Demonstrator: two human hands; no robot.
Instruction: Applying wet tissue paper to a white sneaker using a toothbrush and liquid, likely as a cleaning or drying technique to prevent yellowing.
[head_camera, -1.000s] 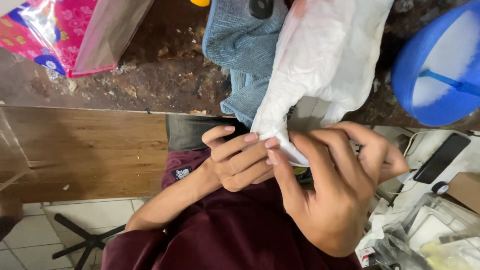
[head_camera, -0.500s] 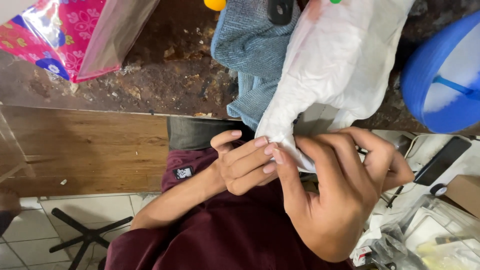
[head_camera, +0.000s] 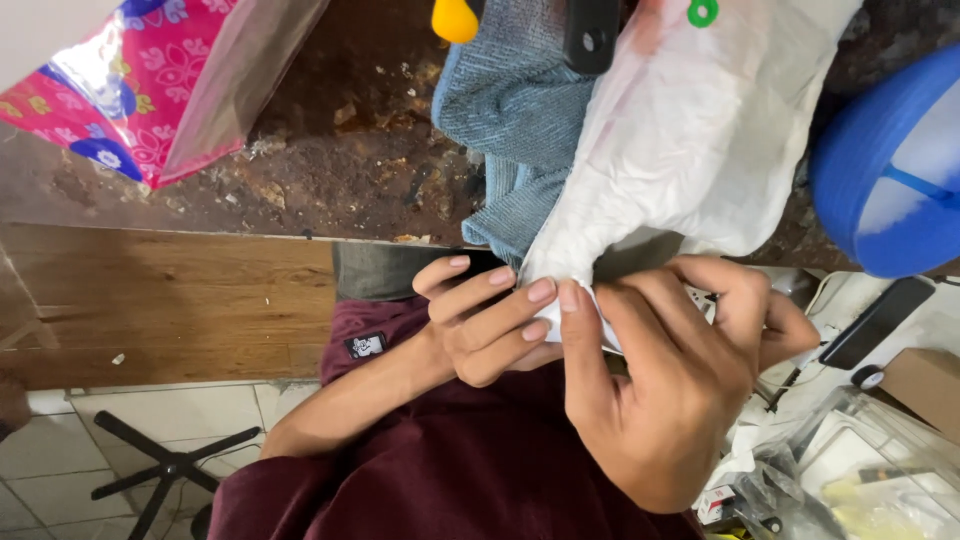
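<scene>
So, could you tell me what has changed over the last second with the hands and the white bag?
Very little. The whole scene has slid slightly lower in the view, so a yellow object and a green ring now show at the top edge. Both the left hand and the right hand still pinch the lower end of the white plastic bag. The blue-grey knitted cloth lies as before.

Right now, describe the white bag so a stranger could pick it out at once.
Start at the blue round tub on the right. Just left of it lies the white crinkled plastic bag, its narrow end pinched by both hands' fingers. Unlike the blue-grey knitted cloth beside it, it is glossy and creased.
</scene>
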